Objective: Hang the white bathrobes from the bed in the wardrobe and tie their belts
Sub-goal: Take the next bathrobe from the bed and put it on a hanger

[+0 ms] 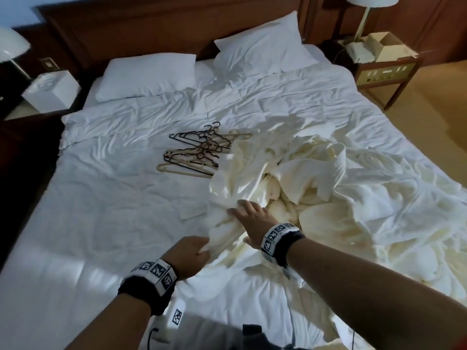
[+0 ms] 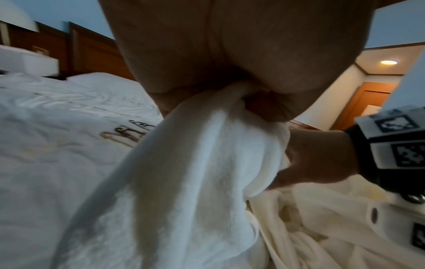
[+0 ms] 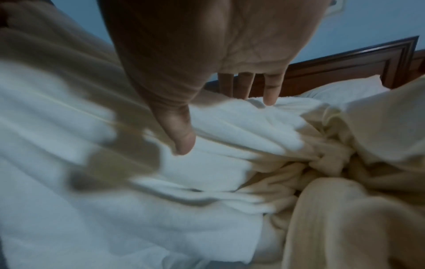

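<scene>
I am separating 1 bathrobe [image 1: 227, 215] from the heap on the bed [image 1: 101, 210]. My left hand [image 1: 188, 256] grips its gathered fabric; my right hand [image 1: 252, 218] lies flat, fingers straight. Next, I judge: lift it free, reach the hangers [image 1: 194, 152].

Left hand [image 2: 230, 63] fingertips buried in bathrobe [image 2: 184, 182] fold. Hangers [image 1: 199, 150] partly covered by bathrobe pile [image 1: 290, 168]; count unclear. Belts indistinguishable. Right wrist view motion-blurred at left. Lamp [image 1: 366, 11] cropped by top edge.

Both arms are extended toward twelve o'clock; the left hand [image 1: 188, 256] is clenched, the right hand [image 1: 252, 221] is spread flat with straight fingers [image 3: 271, 91].
</scene>
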The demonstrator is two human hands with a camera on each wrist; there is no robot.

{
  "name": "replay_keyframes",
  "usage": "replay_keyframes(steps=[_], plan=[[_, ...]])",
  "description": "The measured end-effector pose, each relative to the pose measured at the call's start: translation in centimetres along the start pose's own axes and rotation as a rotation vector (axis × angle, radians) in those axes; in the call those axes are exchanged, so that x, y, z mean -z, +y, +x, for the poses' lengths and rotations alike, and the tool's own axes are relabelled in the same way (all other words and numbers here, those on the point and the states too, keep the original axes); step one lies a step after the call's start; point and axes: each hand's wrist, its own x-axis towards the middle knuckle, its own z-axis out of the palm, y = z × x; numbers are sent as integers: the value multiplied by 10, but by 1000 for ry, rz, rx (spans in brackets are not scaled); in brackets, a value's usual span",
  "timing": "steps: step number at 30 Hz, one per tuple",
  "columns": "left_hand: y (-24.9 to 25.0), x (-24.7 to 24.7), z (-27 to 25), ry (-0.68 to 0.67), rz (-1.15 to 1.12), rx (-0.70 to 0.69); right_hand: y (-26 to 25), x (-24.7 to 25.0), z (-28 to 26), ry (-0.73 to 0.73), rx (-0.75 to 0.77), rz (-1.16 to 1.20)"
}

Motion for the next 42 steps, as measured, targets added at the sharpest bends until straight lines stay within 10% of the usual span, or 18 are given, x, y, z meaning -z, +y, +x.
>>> replay_keyframes(steps=[12,23,36,42], plan=[[-87,9,-52,150,-252,222,-34,-29,16,-148,-205,93],[-206,103,-94,356,-176,562,-82,-24,59,-119,-102,84],[-196,99,75,614,-711,636,-54,1,157,-156,-97,87],[-213,88,147,370,-719,487,-22,18,259,-204,-96,43]])
